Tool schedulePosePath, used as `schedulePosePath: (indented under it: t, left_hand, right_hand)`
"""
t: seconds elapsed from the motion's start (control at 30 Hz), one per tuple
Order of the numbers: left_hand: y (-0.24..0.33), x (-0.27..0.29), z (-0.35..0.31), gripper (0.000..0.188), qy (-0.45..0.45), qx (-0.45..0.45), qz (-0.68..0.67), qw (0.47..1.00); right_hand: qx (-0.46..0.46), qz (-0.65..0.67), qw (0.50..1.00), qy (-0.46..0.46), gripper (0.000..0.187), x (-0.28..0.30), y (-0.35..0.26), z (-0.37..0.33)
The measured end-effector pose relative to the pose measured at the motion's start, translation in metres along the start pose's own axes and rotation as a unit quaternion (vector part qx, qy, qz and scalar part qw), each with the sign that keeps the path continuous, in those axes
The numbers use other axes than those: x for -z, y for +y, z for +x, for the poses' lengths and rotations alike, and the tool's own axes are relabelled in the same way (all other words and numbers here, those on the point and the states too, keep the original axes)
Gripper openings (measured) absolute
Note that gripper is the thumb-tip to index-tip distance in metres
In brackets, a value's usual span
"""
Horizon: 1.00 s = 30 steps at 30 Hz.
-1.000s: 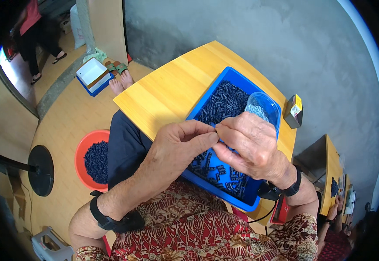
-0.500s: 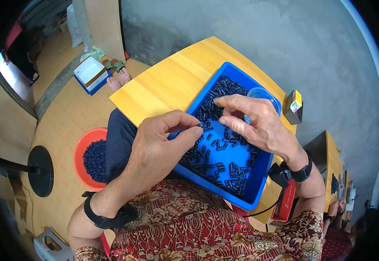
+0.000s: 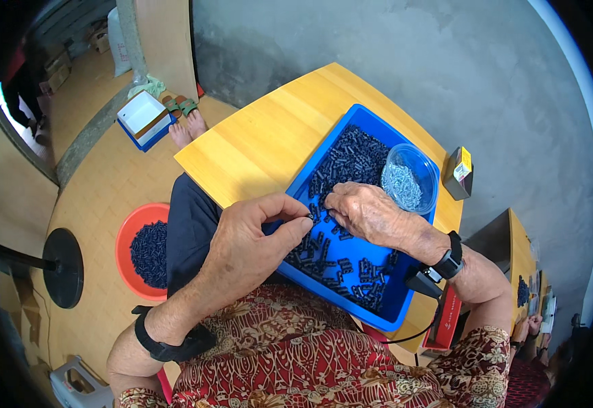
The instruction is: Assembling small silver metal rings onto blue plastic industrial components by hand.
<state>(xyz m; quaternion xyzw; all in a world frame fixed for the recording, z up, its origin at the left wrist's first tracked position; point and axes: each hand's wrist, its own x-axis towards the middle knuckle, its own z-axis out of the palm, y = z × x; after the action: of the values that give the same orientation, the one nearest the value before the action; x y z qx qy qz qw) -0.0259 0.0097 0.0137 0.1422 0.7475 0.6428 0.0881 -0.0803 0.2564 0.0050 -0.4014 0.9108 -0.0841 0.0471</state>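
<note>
My left hand is above the near-left edge of a blue tray, thumb and forefinger pinching a small black plastic piece. Inside the tray lie loose short black plastic pieces, heaped at the far end and scattered at the near end. My right hand reaches down among them in the middle of the tray, fingers drawn together; its fingertips are partly hidden, and whatever they hold cannot be made out. Beside it, a clear round tub of small silvery screws or pins stands at the tray's right side.
The tray rests on a yellow wooden table. A small dark box with a yellow label sits at its right edge. On the floor at left are a red basin of dark pieces and a round black stand base. Other people's hands show far right.
My right hand has come down and inward, from above the tray to the pieces, uncovering the clear tub. The left hand keeps its pinch, almost unmoved.
</note>
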Motion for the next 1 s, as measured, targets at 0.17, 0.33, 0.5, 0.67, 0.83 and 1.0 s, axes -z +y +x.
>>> schedulePosePath:
  t: [0.17,0.33,0.5,0.67,0.83,1.0]
  left_hand:
    - [-0.004,-0.003,0.000,0.018,0.007,-0.035,-0.011,0.999]
    - [-0.004,-0.003,0.000,0.017,0.006,-0.030,-0.007,1.000]
    - [-0.005,-0.004,0.002,0.017,0.006,-0.028,-0.027,0.999]
    - [-0.004,-0.003,0.003,0.017,0.016,-0.025,-0.025,0.999]
    - [-0.002,-0.006,0.002,0.016,0.014,0.000,-0.071,0.997]
    - [0.000,-0.012,0.001,0.020,0.010,0.002,-0.094,0.995]
  right_hand:
    - [-0.002,0.003,1.000,-0.003,0.013,-0.003,0.003,0.001]
    - [-0.005,-0.005,1.000,-0.017,0.011,0.000,0.001,0.003]
    - [-0.014,0.020,1.000,0.009,0.010,0.003,-0.001,0.002]
    - [-0.029,0.118,0.990,0.070,0.009,0.021,-0.014,0.000]
    - [0.009,0.213,0.964,0.159,0.010,0.040,-0.042,-0.007]
    - [0.081,0.200,0.960,0.178,0.013,0.049,-0.061,-0.007]
